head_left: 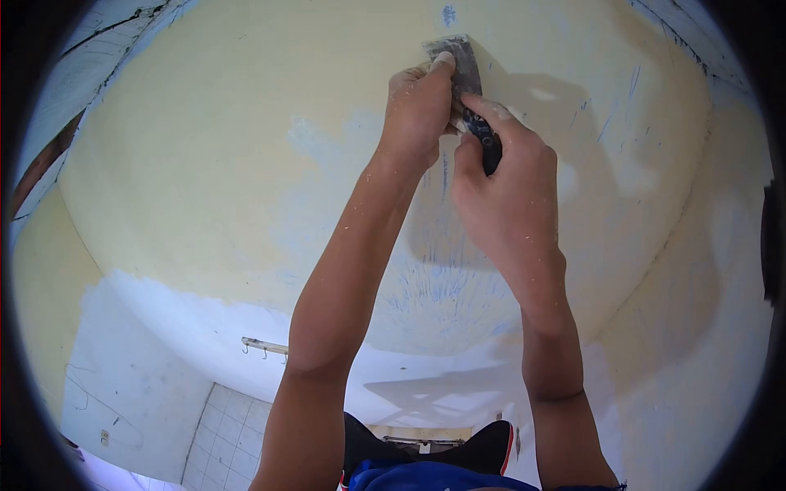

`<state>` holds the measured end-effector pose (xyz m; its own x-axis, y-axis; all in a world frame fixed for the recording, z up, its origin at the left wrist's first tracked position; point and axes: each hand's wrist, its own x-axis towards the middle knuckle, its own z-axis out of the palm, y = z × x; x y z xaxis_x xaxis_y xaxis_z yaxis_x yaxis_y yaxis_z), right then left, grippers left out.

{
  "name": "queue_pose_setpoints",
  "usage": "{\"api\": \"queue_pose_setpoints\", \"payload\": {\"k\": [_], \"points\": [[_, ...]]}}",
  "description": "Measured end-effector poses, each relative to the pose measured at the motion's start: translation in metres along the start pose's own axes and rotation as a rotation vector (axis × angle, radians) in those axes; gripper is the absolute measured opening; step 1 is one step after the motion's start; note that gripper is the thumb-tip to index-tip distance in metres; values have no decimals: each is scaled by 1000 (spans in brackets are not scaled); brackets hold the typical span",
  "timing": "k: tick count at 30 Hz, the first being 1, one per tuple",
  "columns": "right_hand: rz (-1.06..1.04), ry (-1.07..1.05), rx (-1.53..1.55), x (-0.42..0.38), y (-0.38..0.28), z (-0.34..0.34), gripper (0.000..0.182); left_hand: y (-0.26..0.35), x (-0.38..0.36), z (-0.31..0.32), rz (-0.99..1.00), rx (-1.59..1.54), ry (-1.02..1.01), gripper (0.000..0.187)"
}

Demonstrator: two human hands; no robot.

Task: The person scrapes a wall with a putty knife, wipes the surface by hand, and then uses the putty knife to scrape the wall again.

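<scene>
A putty knife [465, 72] with a wide, smeared metal blade and a dark handle is held up in front of the yellow wall [205, 147]. My right hand [512, 176] is closed round the dark handle, its index finger stretched along it toward the blade. My left hand [419, 106] grips the blade from the left, thumb pressed on its face near the top edge; its other fingers are mostly hidden behind. White dust and specks cling to both hands. Blue scrape marks [442, 286] show on the wall below them.
White paint covers the wall's lower part [196, 319]. A hook rail [264, 345] is fixed there at lower left. Floor tiles [225, 434] show at the bottom left. Beneath me are my dark-clad legs [487, 448]. A wall corner runs down the right, and ceiling edges [123, 41] cross the top corners.
</scene>
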<state>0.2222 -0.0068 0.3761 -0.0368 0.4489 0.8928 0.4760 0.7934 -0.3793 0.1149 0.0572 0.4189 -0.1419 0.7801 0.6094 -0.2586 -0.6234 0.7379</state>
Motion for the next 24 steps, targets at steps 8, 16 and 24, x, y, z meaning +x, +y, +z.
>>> {"api": "queue_pose_setpoints", "payload": {"k": [8, 16, 24], "points": [[27, -34, 34, -27, 7, 0, 36, -22, -18, -10, -61, 65, -41, 30], [64, -16, 28, -2, -7, -4, 34, -2, -2, -3, -23, 25, -6, 32], [9, 24, 23, -32, 13, -2, 35, -26, -19, -3, -85, 65, -45, 32]]}}
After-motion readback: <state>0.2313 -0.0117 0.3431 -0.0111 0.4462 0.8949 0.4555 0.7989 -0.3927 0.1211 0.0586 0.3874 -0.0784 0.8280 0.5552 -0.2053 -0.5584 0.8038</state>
